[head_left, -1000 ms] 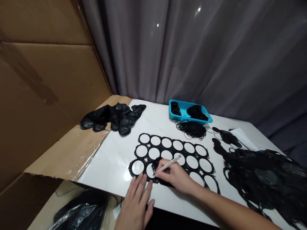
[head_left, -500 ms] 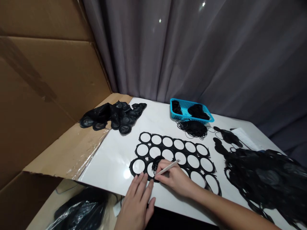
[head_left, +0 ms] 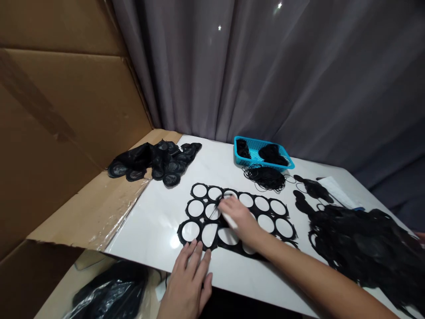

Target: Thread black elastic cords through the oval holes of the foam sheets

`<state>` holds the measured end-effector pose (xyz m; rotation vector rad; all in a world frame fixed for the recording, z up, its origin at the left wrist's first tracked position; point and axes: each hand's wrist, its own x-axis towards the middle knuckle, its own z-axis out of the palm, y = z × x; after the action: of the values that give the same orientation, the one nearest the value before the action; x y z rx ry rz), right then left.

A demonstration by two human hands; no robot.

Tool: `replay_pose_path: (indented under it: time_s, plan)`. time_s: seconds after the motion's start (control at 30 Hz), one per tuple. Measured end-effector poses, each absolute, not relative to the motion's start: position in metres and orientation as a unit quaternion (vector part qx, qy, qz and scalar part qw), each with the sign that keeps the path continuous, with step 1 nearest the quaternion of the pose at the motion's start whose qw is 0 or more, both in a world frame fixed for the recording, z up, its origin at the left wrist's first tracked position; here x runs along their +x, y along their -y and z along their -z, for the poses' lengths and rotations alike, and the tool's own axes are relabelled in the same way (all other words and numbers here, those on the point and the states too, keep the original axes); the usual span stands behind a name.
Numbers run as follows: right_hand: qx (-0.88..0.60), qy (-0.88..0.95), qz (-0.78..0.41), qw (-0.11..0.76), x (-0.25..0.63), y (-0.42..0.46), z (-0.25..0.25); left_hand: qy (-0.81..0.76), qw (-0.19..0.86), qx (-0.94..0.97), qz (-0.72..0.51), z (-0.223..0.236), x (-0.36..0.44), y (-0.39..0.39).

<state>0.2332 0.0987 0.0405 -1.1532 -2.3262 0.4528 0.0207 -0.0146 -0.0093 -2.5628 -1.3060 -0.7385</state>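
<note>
A black sheet (head_left: 201, 232) with rows of large round holes lies flat on the white table. My left hand (head_left: 191, 277) rests at its near left edge, fingers stretched out and palm down. Over the middle of the sheet is my right hand (head_left: 237, 215), closed around a slim white stick-like tool (head_left: 229, 220) and somewhat blurred. Thin dark strands show by its fingertips; whether they are held cannot be made out. The hand and forearm cover several holes. The near row is pulled out of round below the right hand.
Crumpled black material with round patches (head_left: 171, 166) lies at left beside a cardboard box (head_left: 59, 102). A blue basket (head_left: 245, 163) and black loops (head_left: 267, 178) stand behind the sheet. A large black heap (head_left: 361, 248) and white paper (head_left: 337, 190) are at right.
My right hand has moved up and away from the near row to the middle of the sheet, and the tool has turned in it. My left hand stays almost in place.
</note>
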Motion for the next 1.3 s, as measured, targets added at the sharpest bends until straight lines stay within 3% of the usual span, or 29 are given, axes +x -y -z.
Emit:
replay_pose_path:
  time_s: [0.17,0.33,0.43,0.6,0.77,0.93,1.1,1.2,1.3]
  plan:
    - [-0.530,0.759,-0.194,0.324,0.256,-0.147,-0.045,0.429,0.096,-0.865,0.243,0.010,0.019,0.015]
    - [-0.553,0.620,-0.418,0.367,0.263,-0.144,-0.051,0.420,0.075,-0.868,0.253,0.000,0.014,0.010]
    - [-0.520,0.522,-0.566,0.369,0.260,-0.133,-0.056,0.441,-0.033,-0.857,0.264,-0.019,0.012,-0.001]
    - [-0.455,0.505,-0.631,0.375,0.249,-0.111,-0.069,0.487,-0.264,-0.768,0.322,-0.052,0.027,-0.033]
    - [-0.391,0.486,-0.697,0.354,0.243,-0.085,-0.078,0.471,-0.386,-0.703,0.368,-0.059,0.047,-0.055]
    - [-0.375,0.471,-0.734,0.315,0.247,-0.066,-0.081,0.437,-0.518,-0.663,0.318,-0.061,0.047,-0.046]
    - [-0.303,0.349,-0.858,0.223,0.253,-0.038,-0.061,0.390,-0.600,-0.642,0.274,-0.055,0.029,-0.022]
    - [-0.254,0.294,-0.909,0.151,0.247,-0.011,-0.037,0.370,-0.592,-0.655,0.290,-0.042,0.018,-0.006]
    - [-0.229,0.284,-0.918,0.156,0.236,0.003,-0.028,0.381,-0.498,-0.705,0.330,-0.028,0.010,0.007]
